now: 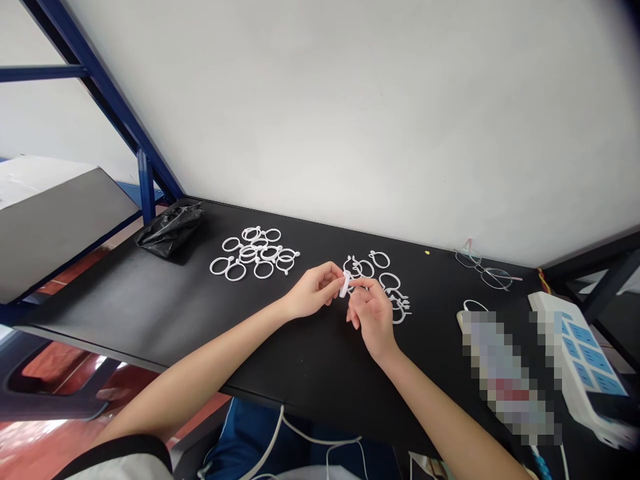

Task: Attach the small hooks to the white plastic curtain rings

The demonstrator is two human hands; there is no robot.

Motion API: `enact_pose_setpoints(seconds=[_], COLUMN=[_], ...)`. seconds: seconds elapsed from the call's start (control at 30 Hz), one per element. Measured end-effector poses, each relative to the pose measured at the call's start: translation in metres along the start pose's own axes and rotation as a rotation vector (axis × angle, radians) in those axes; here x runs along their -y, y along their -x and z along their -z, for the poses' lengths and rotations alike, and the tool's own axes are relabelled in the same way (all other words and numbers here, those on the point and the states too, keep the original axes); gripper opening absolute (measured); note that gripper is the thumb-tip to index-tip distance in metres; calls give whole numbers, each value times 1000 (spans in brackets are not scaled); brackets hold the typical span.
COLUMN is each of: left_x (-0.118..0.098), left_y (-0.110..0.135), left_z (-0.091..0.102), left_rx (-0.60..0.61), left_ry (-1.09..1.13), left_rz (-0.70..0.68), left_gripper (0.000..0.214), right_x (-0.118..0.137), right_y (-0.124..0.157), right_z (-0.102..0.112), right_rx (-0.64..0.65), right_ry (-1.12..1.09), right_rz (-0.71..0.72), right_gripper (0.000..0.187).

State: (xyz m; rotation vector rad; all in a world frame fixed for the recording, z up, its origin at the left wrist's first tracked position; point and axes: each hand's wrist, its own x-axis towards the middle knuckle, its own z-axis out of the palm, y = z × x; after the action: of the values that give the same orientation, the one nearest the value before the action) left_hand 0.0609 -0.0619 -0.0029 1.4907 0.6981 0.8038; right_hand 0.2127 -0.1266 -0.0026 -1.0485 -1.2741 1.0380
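Observation:
My left hand and my right hand meet over the middle of the black table. Together they pinch one white plastic ring, held edge-on between the fingertips. A pile of several white rings lies to the left, beyond my left hand. A second group of white rings lies just behind and right of my right hand, partly hidden by it.
A crumpled black plastic bag lies at the table's far left. Eyeglasses rest by the wall on the right. A white power strip sits at the right edge. Blue metal frame bars stand at left. White cables hang under the table's front edge.

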Motion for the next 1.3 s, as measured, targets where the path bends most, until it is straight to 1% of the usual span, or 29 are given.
enact_pose_setpoints(seconds=[0.2,0.47,0.57,0.67,0.73,0.83,0.9,1.03,1.1,1.3], left_x=[1,6,5,1,-3,-9,-11,-13,-12,-12], left_y=[-2,-4,-4,-3,-2,-1,0,0,0,0], left_z=[2,1,1,1,1,2,2,2,3,5], left_rx=[-29,-57,-60,-76,-52,40,70,54,53,55], left_ry=[-50,-48,-26,41,88,145,170,170,171,186], left_rz=[-14,-23,-39,-61,-63,-43,-34,-23,-5,16], left_gripper=[25,27,25,24,23,25,28,28,28,28], right_x=[-1,-1,-2,-3,-3,-2,-3,-8,-9,-6], right_y=[1,0,1,2,2,1,1,2,2,2], right_z=[-2,-4,-5,-5,-5,-4,-3,-2,-2,-2], right_rx=[-10,-22,-11,-3,-5,-4,9,42,42,-47], right_ry=[114,198,218,232,238,247,266,346,373,388], right_rz=[1,44,68,85,87,90,113,205,226,171], right_gripper=[14,10,9,8,8,7,6,4,4,6])
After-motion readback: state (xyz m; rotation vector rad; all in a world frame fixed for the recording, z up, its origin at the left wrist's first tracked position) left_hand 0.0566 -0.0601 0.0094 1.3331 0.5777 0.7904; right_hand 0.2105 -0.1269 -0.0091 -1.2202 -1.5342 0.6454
